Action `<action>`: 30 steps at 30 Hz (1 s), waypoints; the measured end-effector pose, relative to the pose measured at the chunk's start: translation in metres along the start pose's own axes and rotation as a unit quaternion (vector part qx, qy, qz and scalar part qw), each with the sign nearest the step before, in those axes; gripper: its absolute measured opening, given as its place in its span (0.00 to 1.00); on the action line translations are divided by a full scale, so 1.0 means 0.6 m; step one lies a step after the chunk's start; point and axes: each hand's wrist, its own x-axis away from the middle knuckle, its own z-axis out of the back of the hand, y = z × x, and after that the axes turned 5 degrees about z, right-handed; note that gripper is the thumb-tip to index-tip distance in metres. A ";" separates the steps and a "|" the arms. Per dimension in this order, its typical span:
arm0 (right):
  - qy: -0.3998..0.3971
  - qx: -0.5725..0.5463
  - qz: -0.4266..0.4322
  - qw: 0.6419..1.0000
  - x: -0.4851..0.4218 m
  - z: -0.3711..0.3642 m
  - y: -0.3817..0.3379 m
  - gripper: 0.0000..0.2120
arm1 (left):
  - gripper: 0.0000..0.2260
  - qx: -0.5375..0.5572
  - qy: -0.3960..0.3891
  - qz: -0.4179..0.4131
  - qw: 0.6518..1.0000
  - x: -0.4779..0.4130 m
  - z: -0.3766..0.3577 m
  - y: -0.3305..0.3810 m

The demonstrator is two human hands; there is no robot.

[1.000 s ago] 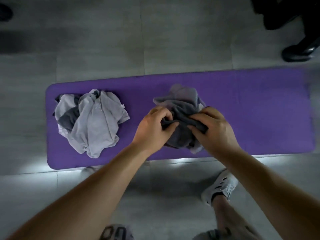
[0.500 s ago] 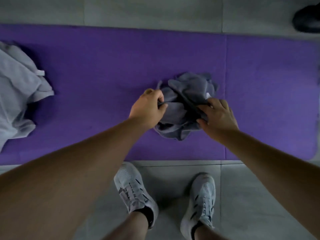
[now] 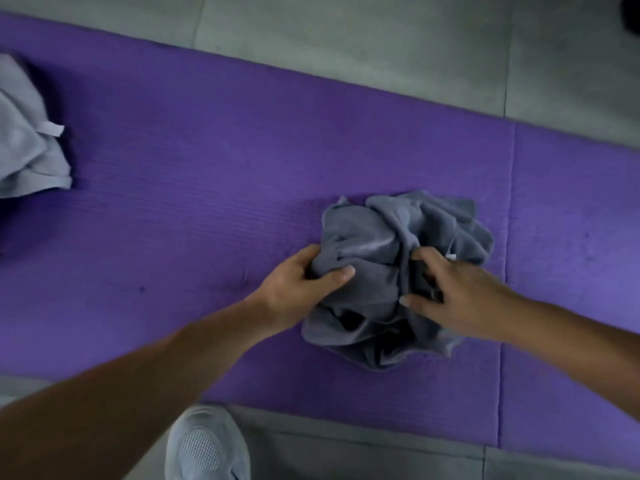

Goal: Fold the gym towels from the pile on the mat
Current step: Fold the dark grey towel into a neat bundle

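Pale grey cloth, the pile of towels [image 3: 29, 143], lies bunched at the far left edge of the purple mat [image 3: 194, 209], partly cut off by the frame, with a small tag sticking out on its right side. Nearer me, my white shoe [image 3: 207, 448] stands on the grey floor tiles [image 3: 346, 39], just off the mat's near edge. My left hand [image 3: 298, 289] clutches the left edge of a crumpled dark grey towel [image 3: 377, 237], thumb pressed over a fold. That towel sits on the mat right of centre, well apart from the pile. My right hand [image 3: 460, 299] digs curled fingers into its right-hand folds, grasping them.
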 end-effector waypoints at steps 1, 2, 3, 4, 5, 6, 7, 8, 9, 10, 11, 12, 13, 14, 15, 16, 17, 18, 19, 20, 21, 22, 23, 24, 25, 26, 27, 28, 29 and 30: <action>-0.003 0.001 0.006 1.000 -0.012 0.022 0.000 0.35 | 0.24 0.039 0.002 -0.006 0.999 0.008 -0.002 0.003; 0.010 0.007 0.017 1.000 -0.022 0.042 -0.002 0.36 | 0.25 0.057 0.005 -0.017 0.998 0.021 -0.003 0.010; 0.039 0.017 0.037 0.998 -0.030 0.059 -0.006 0.38 | 0.25 0.066 0.014 -0.031 0.997 0.032 -0.002 0.018; 0.064 0.034 0.066 0.995 -0.038 0.073 -0.012 0.39 | 0.23 0.057 0.031 -0.046 0.997 0.042 0.003 0.023; 0.070 0.052 0.103 0.991 -0.045 0.084 -0.020 0.41 | 0.20 0.046 0.047 -0.058 0.996 0.052 0.008 0.030; 0.055 0.065 0.137 0.987 -0.049 0.093 -0.030 0.42 | 0.15 0.035 0.062 -0.068 0.995 0.062 0.014 0.035; 0.024 0.070 0.163 0.984 -0.054 0.101 -0.037 0.43 | 0.11 0.032 0.077 -0.074 0.994 0.071 0.021 0.038; -0.015 0.079 0.176 0.981 -0.059 0.104 -0.043 0.44 | 0.11 0.031 0.096 -0.079 0.992 0.082 0.027 0.040; -0.052 0.092 0.179 0.978 -0.063 0.102 -0.046 0.44 | 0.11 0.033 0.119 -0.080 0.989 0.090 0.034 0.039; -0.079 0.103 0.176 0.976 -0.064 0.096 -0.046 0.43 | 0.12 0.038 0.146 -0.082 0.985 0.096 0.042 0.036; -0.098 0.114 0.170 0.974 -0.066 0.086 -0.040 0.41 | 0.13 0.045 0.174 -0.079 0.980 0.102 0.047 0.034; -0.114 0.129 0.158 0.972 -0.066 0.076 -0.035 0.38 | 0.13 0.056 0.202 -0.076 0.975 0.106 0.053 0.030; -0.122 0.144 0.144 0.971 -0.064 0.070 -0.031 0.36 | 0.13 0.070 0.229 -0.069 0.968 0.109 0.055 0.026; -0.124 0.158 0.124 0.972 -0.064 0.067 -0.026 0.35 | 0.12 0.093 0.248 -0.062 0.962 0.110 0.055 0.022; -0.124 0.172 0.107 0.971 -0.065 0.068 -0.023 0.34 | 0.12 0.122 0.256 -0.055 0.958 0.111 0.052 0.022; -0.127 0.186 0.085 0.971 -0.065 0.073 -0.021 0.33 | 0.10 0.152 0.250 -0.049 0.955 0.112 0.046 0.022; -0.133 0.190 0.061 0.971 -0.065 0.080 -0.017 0.32 | 0.09 0.177 0.236 -0.040 0.955 0.113 0.040 0.023; -0.145 0.181 0.037 0.972 -0.064 0.086 -0.014 0.30 | 0.07 0.191 0.217 -0.027 0.957 0.116 0.033 0.023; -0.150 0.160 0.019 0.975 -0.061 0.089 -0.010 0.29 | 0.05 0.198 0.197 -0.010 0.960 0.118 0.029 0.022; -0.139 0.131 0.010 0.982 -0.059 0.089 -0.006 0.28 | 0.04 0.199 0.181 0.004 0.963 0.121 0.028 0.020; -0.105 0.100 0.018 0.989 -0.058 0.088 -0.003 0.29 | 0.04 0.198 0.168 0.015 0.966 0.125 0.028 0.019; -0.062 0.067 0.032 0.995 -0.059 0.084 0.000 0.32 | 0.05 0.200 0.157 0.019 0.967 0.127 0.029 0.017; -0.023 0.033 0.048 0.998 -0.059 0.078 -0.004 0.35 | 0.07 0.203 0.149 0.012 0.968 0.128 0.031 0.014; 0.001 0.001 0.064 0.998 -0.059 0.073 -0.012 0.38 | 0.08 0.203 0.139 -0.004 0.969 0.128 0.032 0.012; 0.015 -0.021 0.083 0.996 -0.060 0.069 -0.024 0.40 | 0.10 0.199 0.126 -0.021 0.972 0.129 0.033 0.009; 0.024 -0.037 0.110 0.993 -0.060 0.068 -0.040 0.43 | 0.12 0.183 0.110 -0.038 0.976 0.128 0.033 0.003; 0.026 -0.050 0.140 0.989 -0.063 0.066 -0.054 0.47 | 0.12 0.152 0.092 -0.052 0.983 0.127 0.031 -0.002; 0.017 -0.058 0.170 0.984 -0.065 0.066 -0.067 0.49 | 0.11 0.098 0.079 -0.057 0.990 0.125 0.029 -0.008; -0.004 -0.051 0.185 0.981 -0.067 0.064 -0.076 0.49 | 0.08 0.034 0.069 -0.052 0.996 0.124 0.027 -0.016; -0.029 -0.031 0.189 0.981 -0.072 0.060 -0.080 0.50 | 0.06 -0.024 0.064 -0.039 0.997 0.123 0.025 -0.023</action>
